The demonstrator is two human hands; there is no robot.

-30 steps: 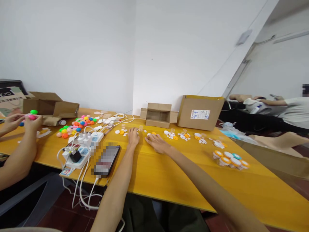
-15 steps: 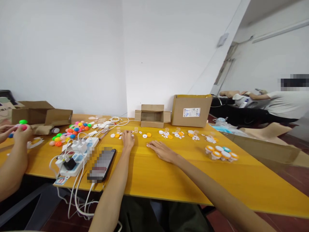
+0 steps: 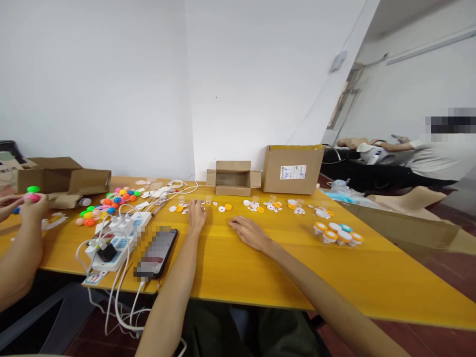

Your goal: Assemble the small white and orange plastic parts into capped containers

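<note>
My left hand [image 3: 197, 215] reaches down among small white parts, with its fingers bent and close together; whatever they pinch is hidden. Beside it on the left lie an orange ring [image 3: 179, 209] and a white disc [image 3: 172, 208]. My right hand [image 3: 251, 233] lies low over the table, fingers stretched out and nothing visible in them. Beyond the hands are a white ring [image 3: 222, 208], an orange ring [image 3: 228, 207] and a clear plastic cup [image 3: 208, 200]. Further right, several small piles hold white pieces [image 3: 254, 205], orange rings and clear cups.
Capped clear containers [image 3: 344, 236] stand grouped at the right. Cardboard boxes [image 3: 233, 190] [image 3: 292, 178] line the back. To my left are a phone [image 3: 158, 255], a power strip [image 3: 124, 243] with cables, colourful balls [image 3: 89, 222] and another person's hands [image 3: 33, 208].
The view has shifted slightly. A small white bit at my right fingertips no longer shows. My left hand stays over the same parts; the neighbour's hands have moved a little.
</note>
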